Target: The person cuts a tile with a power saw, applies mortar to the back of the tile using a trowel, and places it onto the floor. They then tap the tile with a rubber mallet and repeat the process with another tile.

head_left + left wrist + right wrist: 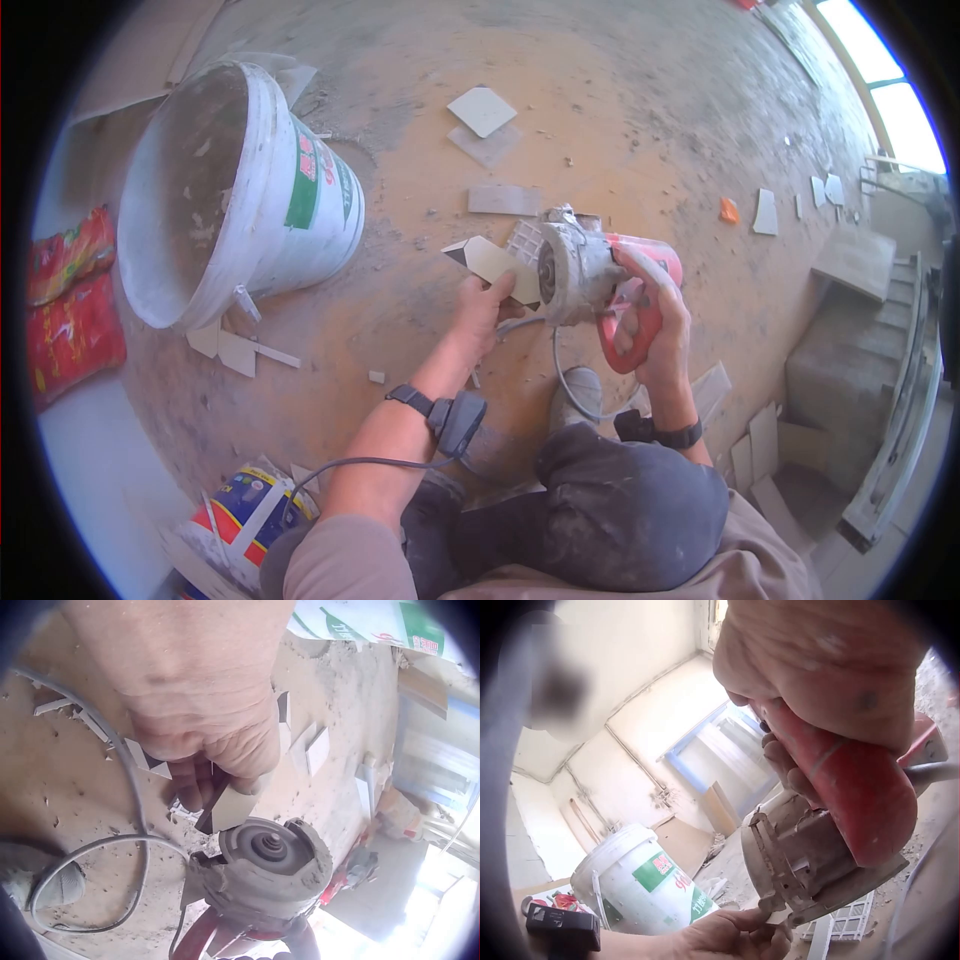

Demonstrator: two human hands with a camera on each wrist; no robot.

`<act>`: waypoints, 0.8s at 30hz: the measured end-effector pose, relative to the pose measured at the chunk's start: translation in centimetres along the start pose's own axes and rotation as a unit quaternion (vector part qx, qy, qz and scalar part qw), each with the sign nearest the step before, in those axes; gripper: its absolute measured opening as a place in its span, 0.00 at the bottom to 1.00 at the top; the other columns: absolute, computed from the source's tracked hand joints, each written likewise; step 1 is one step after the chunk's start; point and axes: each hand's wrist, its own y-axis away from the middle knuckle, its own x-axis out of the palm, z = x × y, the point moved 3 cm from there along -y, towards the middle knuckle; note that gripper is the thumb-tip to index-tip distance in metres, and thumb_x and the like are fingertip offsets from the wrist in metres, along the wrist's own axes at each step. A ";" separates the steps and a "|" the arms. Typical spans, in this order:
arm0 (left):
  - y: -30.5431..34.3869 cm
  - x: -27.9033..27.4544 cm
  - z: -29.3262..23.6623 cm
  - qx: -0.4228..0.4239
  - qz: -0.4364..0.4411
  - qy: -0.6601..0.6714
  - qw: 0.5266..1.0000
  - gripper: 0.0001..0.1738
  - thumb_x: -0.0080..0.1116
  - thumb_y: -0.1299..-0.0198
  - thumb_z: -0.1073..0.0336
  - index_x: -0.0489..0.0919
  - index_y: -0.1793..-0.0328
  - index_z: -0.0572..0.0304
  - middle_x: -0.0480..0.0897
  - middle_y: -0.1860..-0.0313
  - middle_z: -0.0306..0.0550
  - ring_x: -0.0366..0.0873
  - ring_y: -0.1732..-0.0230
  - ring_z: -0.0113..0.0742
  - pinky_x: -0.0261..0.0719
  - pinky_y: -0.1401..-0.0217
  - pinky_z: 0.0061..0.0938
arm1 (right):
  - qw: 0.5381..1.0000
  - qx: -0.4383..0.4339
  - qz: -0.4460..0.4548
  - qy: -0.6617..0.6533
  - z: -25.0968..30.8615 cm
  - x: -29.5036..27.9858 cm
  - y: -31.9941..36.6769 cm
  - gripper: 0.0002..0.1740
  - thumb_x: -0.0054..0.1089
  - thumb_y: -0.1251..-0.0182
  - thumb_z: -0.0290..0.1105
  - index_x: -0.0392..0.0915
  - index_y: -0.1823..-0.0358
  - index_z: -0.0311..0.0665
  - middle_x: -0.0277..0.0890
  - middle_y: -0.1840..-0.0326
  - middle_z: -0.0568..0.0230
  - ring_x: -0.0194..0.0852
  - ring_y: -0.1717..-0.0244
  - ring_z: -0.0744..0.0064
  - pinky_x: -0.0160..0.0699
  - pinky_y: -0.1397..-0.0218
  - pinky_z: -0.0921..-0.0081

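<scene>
My right hand (pixel 662 325) grips the red handle (pixel 847 780) of a dusty handheld tile cutter (pixel 585 275). The cutter's round blade (pixel 264 846) shows below my left hand in the left wrist view, inside a guard caked with dust. Between thumb and fingers, my left hand (pixel 482 308) pinches a cream tile piece (pixel 488 260) with a dark edge. One end of that piece lies right at the blade. The tile's far corner points up and left in the head view.
A large white bucket (pixel 300 200) lies tilted at left. Loose tiles (pixel 483 110) and a strip (pixel 505 200) lie on the dusty floor ahead. The cutter's cord (pixel 139 787) loops near a shoe (pixel 577 395). A metal rail (pixel 890 420) and tile offcuts stand at right.
</scene>
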 end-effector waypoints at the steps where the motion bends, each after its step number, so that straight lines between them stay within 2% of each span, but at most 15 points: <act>1: 0.0 0.0 0.1 0.001 0.001 0.000 1.000 0.17 0.60 0.28 0.61 0.76 0.41 0.65 0.85 0.51 0.49 0.85 0.59 0.36 0.84 0.63 0.27 | 1.000 0.003 0.001 -0.001 -0.1 -0.2 0.0 0.27 0.43 0.20 0.43 0.79 0.35 0.32 0.70 0.64 0.73 0.61 0.78 0.85 0.60 0.81 0.83; 4: 0.2 0.0 -0.1 0.007 -0.003 0.003 1.000 0.17 0.61 0.28 0.61 0.76 0.41 0.65 0.85 0.51 0.49 0.86 0.58 0.36 0.85 0.63 0.27 | 0.999 0.042 -0.005 -0.029 0.5 0.4 0.5 0.27 0.43 0.20 0.44 0.79 0.35 0.32 0.69 0.63 0.72 0.60 0.78 0.85 0.60 0.80 0.83; 13: 0.4 0.4 -0.2 0.019 -0.019 0.007 1.000 0.18 0.63 0.30 0.62 0.76 0.42 0.66 0.85 0.51 0.49 0.85 0.59 0.36 0.86 0.63 0.29 | 1.000 0.019 0.017 -0.014 0.1 0.0 0.8 0.29 0.43 0.21 0.46 0.78 0.33 0.31 0.68 0.69 0.73 0.59 0.81 0.85 0.60 0.81 0.83; 24: 0.2 0.8 -0.4 0.019 -0.028 0.003 0.999 0.17 0.60 0.28 0.63 0.75 0.40 0.67 0.85 0.52 0.51 0.86 0.60 0.38 0.85 0.64 0.28 | 0.999 0.022 0.016 -0.017 0.2 -0.1 0.7 0.28 0.44 0.21 0.45 0.79 0.35 0.31 0.70 0.65 0.72 0.62 0.79 0.85 0.62 0.80 0.84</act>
